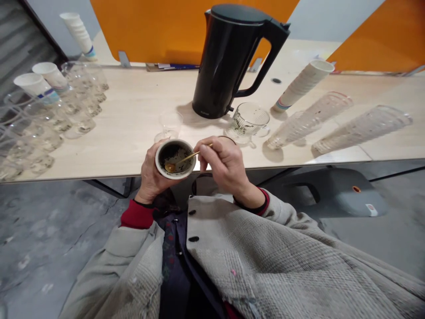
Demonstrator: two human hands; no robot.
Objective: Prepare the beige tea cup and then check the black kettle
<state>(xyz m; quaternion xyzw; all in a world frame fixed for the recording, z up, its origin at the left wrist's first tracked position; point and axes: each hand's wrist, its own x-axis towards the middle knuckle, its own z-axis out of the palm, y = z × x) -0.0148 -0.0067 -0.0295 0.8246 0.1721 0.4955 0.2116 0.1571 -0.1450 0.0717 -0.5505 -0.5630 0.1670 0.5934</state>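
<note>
One cup (175, 177) in left hand (150, 167), gold spoon (186, 157) inside, pinched by right hand (226, 161)

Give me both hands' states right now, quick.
Left hand: closed around the cup.
Right hand: closed, holding the spoon, its bowl inside the cup.

Your spoon (184, 160) is shiny metal, your coat (292, 261) rough woven cloth, the kettle (219, 62) at top centre smooth and glossy, the table (133, 106) smooth and wood-like, the paper cups (303, 86) at upper right matt.
</note>
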